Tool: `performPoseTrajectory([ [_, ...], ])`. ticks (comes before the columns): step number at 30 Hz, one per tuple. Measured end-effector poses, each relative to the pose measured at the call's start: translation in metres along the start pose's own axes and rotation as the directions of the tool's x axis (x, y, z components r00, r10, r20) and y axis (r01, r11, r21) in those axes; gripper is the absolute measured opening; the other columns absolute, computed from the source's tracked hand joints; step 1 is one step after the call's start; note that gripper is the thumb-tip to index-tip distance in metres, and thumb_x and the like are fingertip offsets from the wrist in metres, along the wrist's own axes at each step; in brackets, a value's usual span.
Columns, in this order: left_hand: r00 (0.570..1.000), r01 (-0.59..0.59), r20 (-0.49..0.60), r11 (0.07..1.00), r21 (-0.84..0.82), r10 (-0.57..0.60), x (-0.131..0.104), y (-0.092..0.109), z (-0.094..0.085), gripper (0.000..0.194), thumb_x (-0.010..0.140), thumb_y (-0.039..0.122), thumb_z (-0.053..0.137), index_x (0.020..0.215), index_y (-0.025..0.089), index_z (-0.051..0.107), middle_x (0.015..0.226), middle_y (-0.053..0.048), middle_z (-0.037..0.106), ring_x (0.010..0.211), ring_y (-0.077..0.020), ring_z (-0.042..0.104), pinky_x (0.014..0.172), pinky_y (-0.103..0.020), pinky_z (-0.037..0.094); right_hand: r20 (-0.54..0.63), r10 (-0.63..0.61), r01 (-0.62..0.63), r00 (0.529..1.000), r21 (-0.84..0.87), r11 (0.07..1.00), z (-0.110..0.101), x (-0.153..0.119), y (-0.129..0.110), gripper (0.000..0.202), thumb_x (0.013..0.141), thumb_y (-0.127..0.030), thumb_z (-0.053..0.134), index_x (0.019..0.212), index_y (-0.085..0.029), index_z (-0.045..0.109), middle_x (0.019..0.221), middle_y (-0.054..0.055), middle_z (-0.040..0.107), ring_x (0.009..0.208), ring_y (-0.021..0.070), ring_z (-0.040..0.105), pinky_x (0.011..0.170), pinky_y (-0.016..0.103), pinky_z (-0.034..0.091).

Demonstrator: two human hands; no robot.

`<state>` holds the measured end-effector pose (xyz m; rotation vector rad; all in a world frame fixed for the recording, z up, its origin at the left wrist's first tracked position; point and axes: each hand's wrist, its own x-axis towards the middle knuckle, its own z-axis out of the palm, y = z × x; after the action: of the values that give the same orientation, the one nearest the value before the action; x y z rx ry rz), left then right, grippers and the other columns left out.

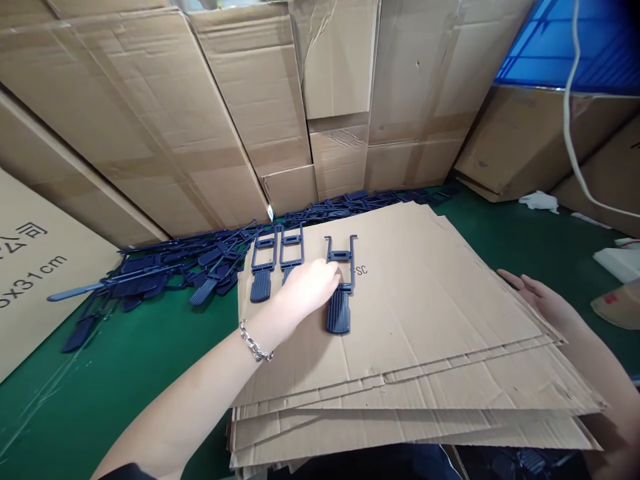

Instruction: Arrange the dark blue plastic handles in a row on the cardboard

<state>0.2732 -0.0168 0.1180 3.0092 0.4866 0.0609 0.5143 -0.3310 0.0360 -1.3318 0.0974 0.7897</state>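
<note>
Stack of flat cardboard sheets nearest me, my right hand flat on its edge, fingers together, my left hand pinching a dark plastic pedal piece on top, two placed pieces beside, heap of pieces on green table, cartons walling behind.

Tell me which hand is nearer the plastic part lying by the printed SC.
Left. The left hand touches the plastic part on the cardboard stack; the right hand rests apart at the stack's right edge.
</note>
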Motion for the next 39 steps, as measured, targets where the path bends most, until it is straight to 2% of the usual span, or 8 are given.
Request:
performPoseTrajectory([
  [7, 0.966, -0.172, 0.183, 0.982, -0.073, 0.182, -0.003, -0.012, 0.011, 0.084, 0.069, 0.076, 0.028, 0.138, 0.028, 0.018, 0.143, -0.003, 0.005, 0.132, -0.0269, 0.000, 0.104, -0.052, 0.009, -0.040, -0.011, 0.008, 0.999, -0.073, 0.997, -0.003, 0.009, 0.000, 0.050, 0.086, -0.047, 0.034, 0.134, -0.035, 0.028, 0.134, 0.000, 0.033, 0.119, 0.0109, 0.037, 0.078, 0.019, 0.044],
  [20, 0.999, 0.018, -0.027, 0.995, -0.100, -0.020, 0.008, -0.049, 0.010, 0.071, 0.078, 0.067, 0.011, 0.139, 0.029, 0.010, 0.142, 0.003, -0.007, 0.132, -0.0230, -0.008, 0.102, -0.054, 0.003, -0.273, -0.003, -0.077, 0.962, -0.279, 0.957, 0.008, 0.012, -0.027, 0.049, 0.081, -0.029, 0.047, 0.130, -0.023, 0.039, 0.120, 0.007, 0.048, 0.073, 0.0099, 0.055, 0.061, 0.019, 0.043],
  [22, 0.993, 0.096, -0.052, 0.989, -0.111, -0.103, -0.002, -0.066, 0.008, 0.069, 0.079, 0.067, 0.012, 0.138, 0.031, 0.010, 0.142, 0.005, -0.008, 0.132, -0.0231, -0.008, 0.103, -0.052, 0.006, -0.334, -0.301, 0.014, 0.893, -0.648, 0.762, 0.023, 0.001, -0.043, 0.045, 0.076, -0.029, 0.050, 0.119, -0.019, 0.049, 0.108, 0.008, 0.055, 0.060, 0.0099, 0.049, 0.052, 0.022, 0.039],
  [25, 0.968, 0.240, -0.048, 0.967, -0.081, -0.245, -0.020, -0.087, 0.012, 0.071, 0.076, 0.069, 0.015, 0.138, 0.033, 0.014, 0.142, 0.004, -0.010, 0.131, -0.0274, -0.009, 0.103, -0.052, 0.003, -0.027, -0.719, 0.263, 0.694, -0.921, 0.288, 0.078, -0.028, -0.059, 0.029, 0.079, -0.033, 0.042, 0.102, -0.025, 0.059, 0.086, 0.001, 0.060, 0.061, 0.0101, 0.049, 0.061, 0.025, 0.040],
  [28, 0.943, 0.332, 0.033, 0.937, -0.103, -0.331, -0.033, -0.092, 0.020, 0.075, 0.072, 0.074, 0.019, 0.137, 0.037, 0.012, 0.142, 0.002, -0.008, 0.129, -0.0318, -0.012, 0.099, -0.057, 0.005, 0.335, -0.648, 0.561, 0.684, -0.810, 0.173, 0.158, -0.048, -0.048, 0.032, 0.080, -0.037, 0.041, 0.103, -0.025, 0.059, 0.090, 0.000, 0.060, 0.072, 0.0123, 0.053, 0.062, 0.025, 0.043],
  [31, 0.939, 0.341, 0.079, 0.935, -0.100, -0.334, -0.038, -0.087, 0.027, 0.076, 0.071, 0.075, 0.020, 0.136, 0.038, 0.010, 0.143, 0.001, -0.006, 0.130, -0.0322, -0.010, 0.100, -0.056, 0.006, 0.828, -0.323, 0.787, 0.459, -0.547, -0.284, 0.231, -0.047, -0.014, 0.039, 0.083, -0.037, 0.037, 0.111, -0.017, 0.056, 0.110, 0.005, 0.053, 0.099, 0.0183, 0.050, 0.086, 0.033, 0.042],
  [33, 0.940, 0.338, 0.068, 0.937, -0.084, -0.333, -0.038, -0.082, 0.030, 0.076, 0.071, 0.075, 0.019, 0.137, 0.037, 0.009, 0.143, 0.001, -0.006, 0.130, -0.0316, -0.009, 0.101, -0.055, 0.006, 0.920, -0.222, 0.785, 0.323, -0.392, -0.480, 0.265, -0.038, 0.010, 0.044, 0.085, -0.038, 0.033, 0.117, -0.013, 0.051, 0.127, 0.009, 0.040, 0.113, 0.0241, 0.040, 0.094, 0.041, 0.034],
  [39, 0.929, 0.369, 0.038, 0.929, -0.024, -0.368, -0.040, -0.075, 0.037, 0.075, 0.073, 0.074, 0.017, 0.137, 0.037, 0.008, 0.143, 0.001, -0.004, 0.131, -0.0313, -0.005, 0.102, -0.053, 0.011, 0.857, -0.201, 0.724, 0.474, -0.509, -0.465, 0.301, -0.003, 0.041, 0.062, 0.086, -0.048, 0.031, 0.134, -0.009, 0.033, 0.138, 0.014, 0.019, 0.127, 0.0334, 0.012, 0.100, 0.049, 0.018],
])
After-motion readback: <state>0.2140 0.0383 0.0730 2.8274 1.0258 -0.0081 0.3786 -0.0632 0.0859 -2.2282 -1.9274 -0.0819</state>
